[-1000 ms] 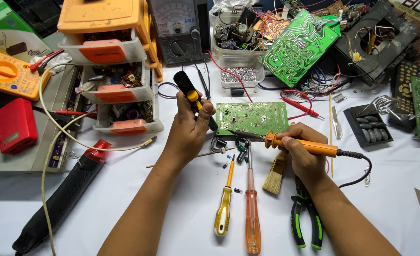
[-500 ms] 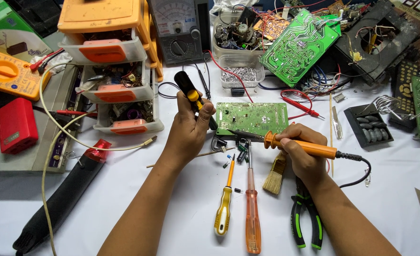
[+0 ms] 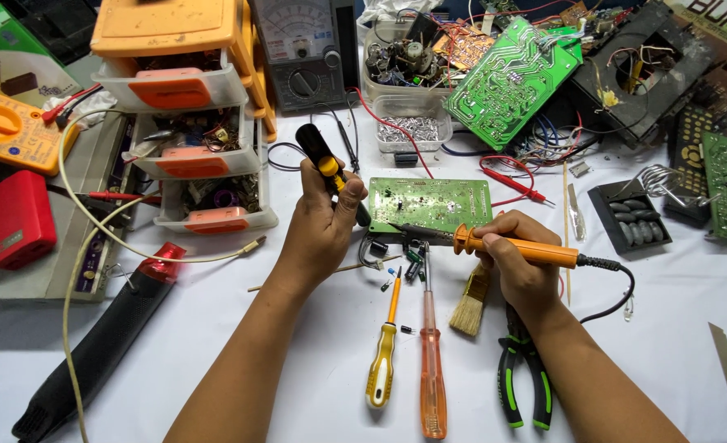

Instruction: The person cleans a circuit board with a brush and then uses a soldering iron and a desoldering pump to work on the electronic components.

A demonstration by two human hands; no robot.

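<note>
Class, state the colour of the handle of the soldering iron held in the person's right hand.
Orange, with a black cord at its end. The soldering iron in the right hand shows clearly in the head view.

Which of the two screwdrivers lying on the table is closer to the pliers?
The clear orange-handled screwdriver; it lies between the yellow-handled screwdriver and the green-and-black pliers.

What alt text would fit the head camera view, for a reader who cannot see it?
Over a green circuit board, the left hand holds a black and yellow desoldering pump and the right hand an orange soldering iron. Screwdrivers, a brush and pliers lie on the white table.
</note>
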